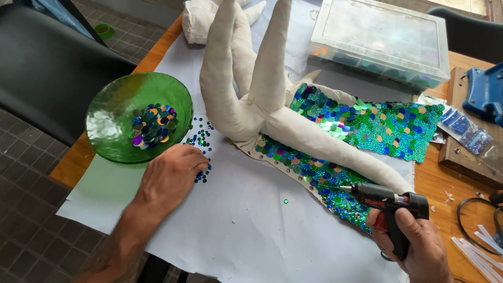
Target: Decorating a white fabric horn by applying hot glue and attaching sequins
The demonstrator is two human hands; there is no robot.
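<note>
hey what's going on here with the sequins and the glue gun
A person is covering a stuffed white fabric figure with sequins. The right hand grips a black glue gun, its nozzle at the sequined tail piece. The left hand rests on the white paper sheet, fingers on loose sequins beside a green glass bowl holding more. A clear plastic organiser box sits behind.
</note>
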